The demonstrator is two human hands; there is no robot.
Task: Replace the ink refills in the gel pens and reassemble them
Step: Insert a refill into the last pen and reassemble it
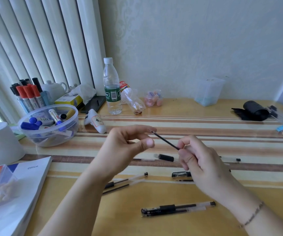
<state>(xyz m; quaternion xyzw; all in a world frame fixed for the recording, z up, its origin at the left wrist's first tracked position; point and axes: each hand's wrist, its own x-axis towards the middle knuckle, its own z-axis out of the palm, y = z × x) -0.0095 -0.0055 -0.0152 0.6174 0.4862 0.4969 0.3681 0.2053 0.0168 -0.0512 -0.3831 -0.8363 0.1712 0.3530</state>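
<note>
Pale patterned wallpaper and white vertical blinds stand behind a striped yellow-and-brown counter (pixel 205 189) strewn with gel pen parts. Above its middle, the right hand (pixel 203 160) pinches one end of a thin black ink refill (pixel 165 140) between thumb and curled fingers, so the refill slants up and to the left. The left hand (pixel 125 145) is raised just beside the refill's free tip, fingers loosely bent and thumb out, holding nothing; whether a fingertip touches the tip cannot be told.

Judging by what lies about, the work is partway through. Near the front edge rests an assembled gel pen (pixel 178 207), cap on, with a second clear barrel alongside it. Below the left wrist lie a clear barrel with its end plug (pixel 137 177), a grip section on a refill, and a loose refill (pixel 116 189). Behind the hands lie a black rubber grip piece (pixel 166 157) and another clear barrel (pixel 230 159). A black cap (pixel 181 174) and a short tip piece sit by the right hand.

So one pen looks finished, while several appear to need refills fitted, barrels screwed together and caps pushed on.

At the back left, a clear tub of markers (pixel 49 125) and a water bottle (pixel 112 87) stand apart from the work.
</note>
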